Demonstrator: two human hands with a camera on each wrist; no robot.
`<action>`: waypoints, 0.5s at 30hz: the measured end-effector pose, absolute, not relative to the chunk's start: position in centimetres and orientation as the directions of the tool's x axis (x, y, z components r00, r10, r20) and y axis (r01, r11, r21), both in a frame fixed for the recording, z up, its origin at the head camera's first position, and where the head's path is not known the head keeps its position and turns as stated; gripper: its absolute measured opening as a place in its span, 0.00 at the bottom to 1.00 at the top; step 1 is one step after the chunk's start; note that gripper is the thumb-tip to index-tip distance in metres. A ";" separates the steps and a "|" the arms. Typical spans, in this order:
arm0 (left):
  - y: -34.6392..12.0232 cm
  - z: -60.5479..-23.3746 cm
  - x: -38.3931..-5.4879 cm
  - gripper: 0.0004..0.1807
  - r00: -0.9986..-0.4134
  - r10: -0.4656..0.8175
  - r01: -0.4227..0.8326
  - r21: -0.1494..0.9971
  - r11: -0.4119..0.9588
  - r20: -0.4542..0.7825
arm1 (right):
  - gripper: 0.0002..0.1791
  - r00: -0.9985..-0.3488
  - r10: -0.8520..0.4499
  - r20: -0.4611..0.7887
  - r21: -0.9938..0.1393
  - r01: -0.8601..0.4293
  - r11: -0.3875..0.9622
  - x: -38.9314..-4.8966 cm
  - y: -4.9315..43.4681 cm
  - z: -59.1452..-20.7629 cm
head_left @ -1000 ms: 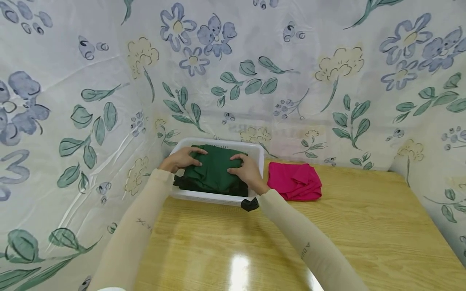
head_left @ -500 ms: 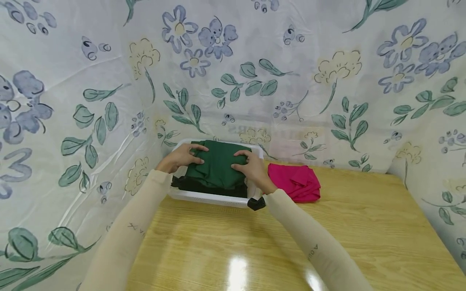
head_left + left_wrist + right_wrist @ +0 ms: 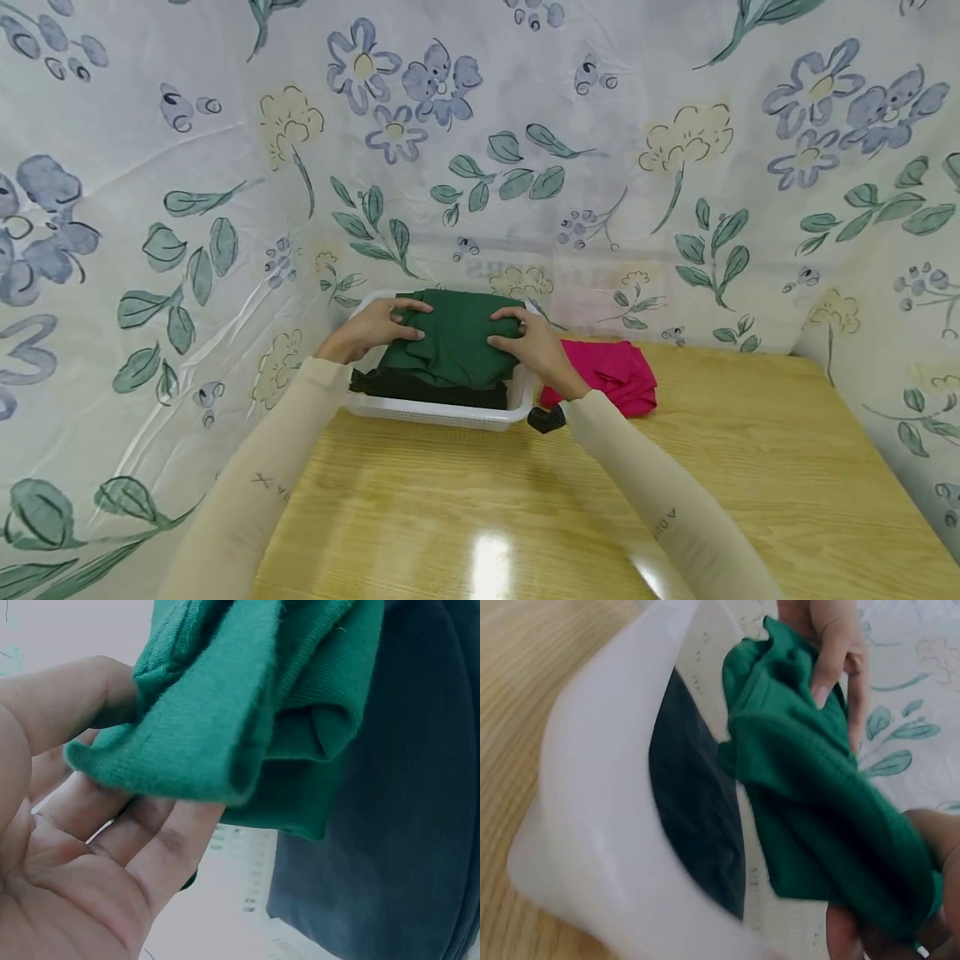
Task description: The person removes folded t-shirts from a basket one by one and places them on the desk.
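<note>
A folded green cloth garment (image 3: 457, 342) is held between both hands over a white plastic basket (image 3: 427, 412). My left hand (image 3: 372, 325) grips its left edge, with the thumb on one side and fingers under the folds in the left wrist view. At the opposite edge, my right hand (image 3: 534, 346) pinches the garment between thumb and fingers. Folded dark cloth (image 3: 435, 390) lies in the basket below; in the right wrist view a gap separates this dark cloth (image 3: 694, 795) from the raised green garment (image 3: 802, 772). Part of the basket is hidden behind the garment.
To the right of the basket, a folded pink cloth (image 3: 618, 375) lies on the wooden table (image 3: 420, 500), partly behind the right wrist. A floral sheet (image 3: 480, 150) hangs behind the table and along its left side.
The green garment has risen slightly off the dark cloth, which shows more now. My right hand has shifted right along with the garment's edge; my left hand has barely moved.
</note>
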State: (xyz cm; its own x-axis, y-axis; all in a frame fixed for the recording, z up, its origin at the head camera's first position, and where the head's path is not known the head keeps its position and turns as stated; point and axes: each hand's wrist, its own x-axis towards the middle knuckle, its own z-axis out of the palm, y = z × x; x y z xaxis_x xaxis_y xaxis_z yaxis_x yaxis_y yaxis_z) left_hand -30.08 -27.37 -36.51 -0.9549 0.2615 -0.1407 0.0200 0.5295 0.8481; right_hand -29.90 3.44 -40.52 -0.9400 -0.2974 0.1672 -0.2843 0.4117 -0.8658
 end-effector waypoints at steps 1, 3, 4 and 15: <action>-27.3 -36.5 -30.0 0.27 -0.954 0.267 0.025 0.849 0.528 -0.137 | 0.18 -0.938 -0.302 0.171 -0.866 -0.289 0.408 -29.9 3.6 -40.5; -27.1 -36.5 -29.9 0.27 -0.953 0.273 0.031 0.851 0.524 -0.133 | 0.19 -0.934 -0.311 0.177 -0.862 -0.300 0.410 -29.9 4.0 -40.7; -27.1 -36.5 -29.9 0.27 -0.952 0.276 0.031 0.854 0.520 -0.133 | 0.19 -0.932 -0.314 0.179 -0.859 -0.304 0.412 -29.9 4.2 -40.7; -25.4 -35.4 -29.4 0.27 -0.956 0.275 0.060 0.847 0.528 -0.104 | 0.19 -0.917 -0.342 0.204 -0.870 -0.330 0.367 -29.9 6.1 -40.0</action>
State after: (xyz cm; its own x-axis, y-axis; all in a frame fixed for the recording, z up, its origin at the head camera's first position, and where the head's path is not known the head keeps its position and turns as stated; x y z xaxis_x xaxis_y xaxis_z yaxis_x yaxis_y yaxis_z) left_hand -29.41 -25.36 -35.45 -0.9558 0.2752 -0.1040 0.0600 0.5284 0.8469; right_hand -29.94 6.13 -39.98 -0.9173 -0.3421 0.2036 -0.3298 0.3666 -0.8700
